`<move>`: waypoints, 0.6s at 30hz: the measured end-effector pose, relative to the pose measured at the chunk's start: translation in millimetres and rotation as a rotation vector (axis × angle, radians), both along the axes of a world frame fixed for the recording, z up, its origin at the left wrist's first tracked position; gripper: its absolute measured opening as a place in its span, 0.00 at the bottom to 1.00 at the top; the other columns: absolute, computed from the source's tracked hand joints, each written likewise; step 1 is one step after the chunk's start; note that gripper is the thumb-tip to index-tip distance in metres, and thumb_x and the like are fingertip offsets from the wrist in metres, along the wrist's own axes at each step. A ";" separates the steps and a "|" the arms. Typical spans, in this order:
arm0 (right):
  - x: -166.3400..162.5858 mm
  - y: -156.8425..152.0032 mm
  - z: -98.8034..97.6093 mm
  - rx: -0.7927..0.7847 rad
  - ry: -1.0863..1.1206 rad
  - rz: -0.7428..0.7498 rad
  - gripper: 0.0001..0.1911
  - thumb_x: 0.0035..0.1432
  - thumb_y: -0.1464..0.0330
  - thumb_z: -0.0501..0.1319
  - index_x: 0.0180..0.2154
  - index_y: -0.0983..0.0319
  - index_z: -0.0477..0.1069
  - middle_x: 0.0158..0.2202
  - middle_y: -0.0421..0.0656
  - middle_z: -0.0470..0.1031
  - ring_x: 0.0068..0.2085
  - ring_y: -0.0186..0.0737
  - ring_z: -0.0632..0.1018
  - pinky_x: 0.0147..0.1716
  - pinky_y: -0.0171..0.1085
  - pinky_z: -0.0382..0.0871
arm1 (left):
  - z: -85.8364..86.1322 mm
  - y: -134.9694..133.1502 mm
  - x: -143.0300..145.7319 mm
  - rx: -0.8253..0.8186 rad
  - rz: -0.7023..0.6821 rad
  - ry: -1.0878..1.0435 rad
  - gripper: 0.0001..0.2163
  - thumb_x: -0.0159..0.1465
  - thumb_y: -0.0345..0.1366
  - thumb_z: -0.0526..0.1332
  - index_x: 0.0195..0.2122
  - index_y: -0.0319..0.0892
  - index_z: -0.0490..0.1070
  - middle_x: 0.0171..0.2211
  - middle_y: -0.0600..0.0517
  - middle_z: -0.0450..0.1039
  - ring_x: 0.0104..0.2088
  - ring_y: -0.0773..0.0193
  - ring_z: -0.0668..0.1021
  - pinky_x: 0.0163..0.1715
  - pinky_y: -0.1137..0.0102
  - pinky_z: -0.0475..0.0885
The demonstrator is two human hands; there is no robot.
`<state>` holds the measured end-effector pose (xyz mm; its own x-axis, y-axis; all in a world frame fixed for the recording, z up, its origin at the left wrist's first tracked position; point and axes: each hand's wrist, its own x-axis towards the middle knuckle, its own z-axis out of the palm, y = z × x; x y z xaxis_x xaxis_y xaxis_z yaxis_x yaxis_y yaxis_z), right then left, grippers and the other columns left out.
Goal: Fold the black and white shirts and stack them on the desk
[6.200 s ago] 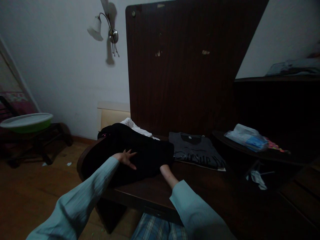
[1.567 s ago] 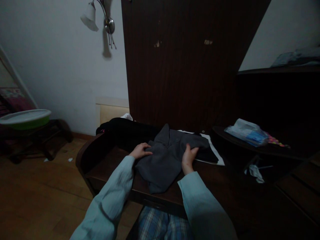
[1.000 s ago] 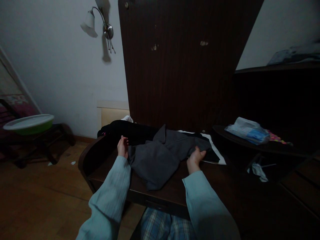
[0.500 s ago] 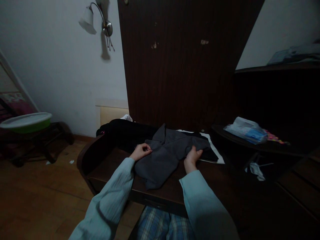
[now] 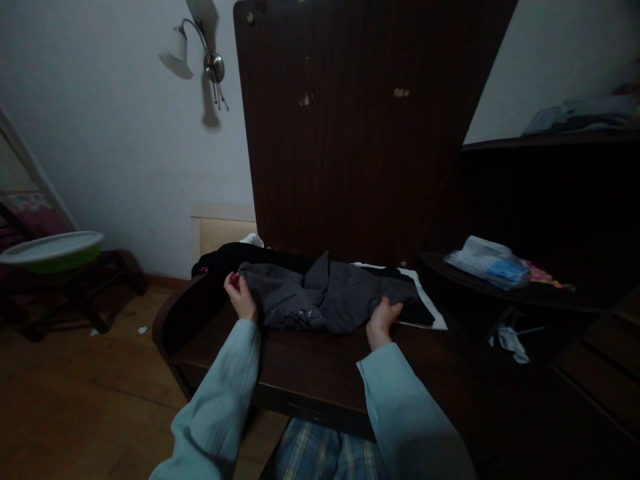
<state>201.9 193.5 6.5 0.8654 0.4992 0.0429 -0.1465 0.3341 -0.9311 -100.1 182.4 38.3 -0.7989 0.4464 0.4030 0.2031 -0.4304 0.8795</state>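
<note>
A dark grey T-shirt (image 5: pixel 320 297) with faint print lies rumpled on the dark wooden surface (image 5: pixel 310 363) in front of me. My left hand (image 5: pixel 239 295) is closed on the shirt's left edge, lifted slightly. My right hand (image 5: pixel 383 319) grips the shirt's right side near its lower edge. Behind the shirt lies a black garment (image 5: pixel 235 257) with a bit of white cloth (image 5: pixel 251 239) at its far side. A folded black item on white (image 5: pixel 417 307) lies to the right of the grey shirt.
A tall dark headboard (image 5: pixel 350 133) stands behind. A side shelf (image 5: pixel 500 293) at right holds a plastic packet (image 5: pixel 485 261). A green basin (image 5: pixel 50 243) sits on a stand at left above the wooden floor (image 5: pixel 75 393). A wall lamp (image 5: pixel 195 50) hangs above.
The black garment went back to the far left and the grey shirt came forward. In the last half second my left hand drew the shirt's lower part up and left, off the front edge.
</note>
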 end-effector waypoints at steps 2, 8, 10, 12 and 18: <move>0.5 0.4 -1.7 -0.011 -0.013 0.006 0.11 0.43 0.66 0.52 0.33 0.59 0.57 0.41 0.45 0.70 0.43 0.40 0.72 0.48 0.43 0.63 | 3.7 -9.8 17.9 0.033 0.025 0.435 0.21 0.58 0.41 0.55 0.51 0.40 0.59 0.53 0.42 0.61 0.54 0.58 0.64 0.53 0.62 0.59; -0.4 0.4 -3.0 -0.007 -0.041 -0.002 0.12 0.43 0.65 0.52 0.34 0.59 0.58 0.42 0.47 0.70 0.45 0.42 0.72 0.48 0.44 0.63 | 2.9 -19.7 49.2 -0.320 -0.273 1.249 0.27 0.56 0.41 0.57 0.56 0.42 0.57 0.58 0.41 0.56 0.58 0.51 0.58 0.55 0.55 0.53; -1.1 0.8 -3.4 -0.010 -0.044 -0.012 0.12 0.43 0.65 0.51 0.34 0.60 0.58 0.42 0.47 0.70 0.45 0.42 0.72 0.48 0.44 0.63 | 1.5 -16.0 49.4 -0.531 -0.342 1.258 0.30 0.55 0.43 0.58 0.58 0.38 0.54 0.53 0.39 0.63 0.54 0.50 0.65 0.51 0.57 0.59; -1.4 1.9 -4.2 -0.007 -0.045 -0.009 0.12 0.43 0.65 0.51 0.34 0.60 0.58 0.42 0.47 0.70 0.44 0.42 0.72 0.48 0.43 0.64 | 4.7 -12.9 47.5 -0.675 -0.393 1.251 0.30 0.55 0.44 0.57 0.57 0.37 0.55 0.45 0.40 0.71 0.47 0.51 0.72 0.45 0.61 0.64; 1.7 2.6 -3.9 -0.029 -0.009 -0.019 0.13 0.44 0.65 0.50 0.35 0.61 0.58 0.42 0.48 0.70 0.44 0.41 0.73 0.48 0.42 0.64 | 35.4 -30.8 29.8 -0.408 -0.332 1.182 0.12 0.52 0.38 0.58 0.37 0.42 0.70 0.35 0.48 0.74 0.38 0.57 0.74 0.41 0.65 0.65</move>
